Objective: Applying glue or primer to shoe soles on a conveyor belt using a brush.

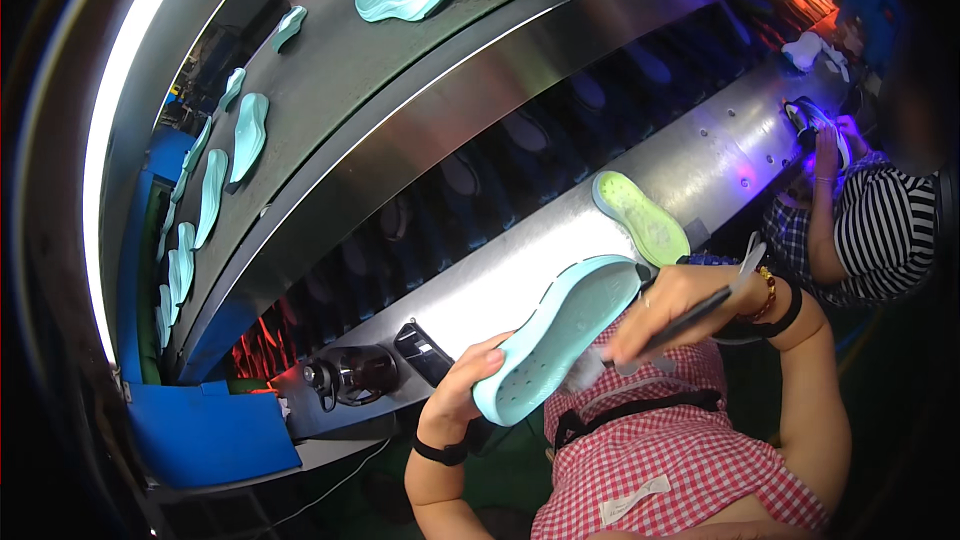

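Pale turquoise soles (246,135) ride the curved conveyor (330,90) at the left. The left hand (468,380) has its grip closed on the lower end of a turquoise shoe sole (560,335), tilted above the checked apron (680,440). The right hand (675,310) grips a thin brush (690,315) against it, with a green sole (642,218) lying just beyond on the steel counter (700,160).

Matt, foam-like pale blue shoe sole (560,335), glossy brushed-metal conveyor housing (640,155), checked cloth apron (680,460).

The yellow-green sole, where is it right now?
Head view, right of centre: the yellow-green sole lies on the steel ledge, just above the pale blue sole.
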Available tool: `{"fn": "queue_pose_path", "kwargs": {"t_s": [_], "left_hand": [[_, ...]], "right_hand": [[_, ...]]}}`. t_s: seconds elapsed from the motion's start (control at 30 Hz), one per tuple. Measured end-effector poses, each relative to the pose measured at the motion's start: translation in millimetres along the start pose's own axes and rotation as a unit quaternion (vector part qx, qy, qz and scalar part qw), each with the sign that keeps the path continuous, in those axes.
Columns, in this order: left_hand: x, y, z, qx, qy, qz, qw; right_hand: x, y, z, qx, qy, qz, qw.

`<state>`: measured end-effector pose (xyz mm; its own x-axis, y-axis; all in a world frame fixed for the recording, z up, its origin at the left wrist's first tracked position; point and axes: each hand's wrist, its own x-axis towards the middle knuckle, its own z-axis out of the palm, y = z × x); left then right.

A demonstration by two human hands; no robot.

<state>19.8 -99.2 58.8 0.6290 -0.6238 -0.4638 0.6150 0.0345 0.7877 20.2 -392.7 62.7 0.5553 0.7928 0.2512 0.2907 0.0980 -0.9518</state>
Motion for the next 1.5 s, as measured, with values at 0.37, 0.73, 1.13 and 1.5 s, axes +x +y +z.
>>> {"fn": "queue_pose_path", "kwargs": {"t_s": [0.37,0.73,1.13,1.5], "left_hand": [[38,-78,-24,-0.439,-0.023,0.148,0.886],[88,-78,12,-0.377,0.139,0.274,0.874],[87,-63,25,-0.367,0.102,0.382,0.842],[84,-46,22,-0.304,0.091,0.420,0.850]], "right_hand": [[-9,-1,24,-0.064,0.153,-0.032,0.986],[5,42,52,-0.281,0.157,-0.043,0.946],[12,19,43,-0.023,0.083,-0.009,0.996],[-1,15,27,0.067,0.207,0.127,0.968]]}}
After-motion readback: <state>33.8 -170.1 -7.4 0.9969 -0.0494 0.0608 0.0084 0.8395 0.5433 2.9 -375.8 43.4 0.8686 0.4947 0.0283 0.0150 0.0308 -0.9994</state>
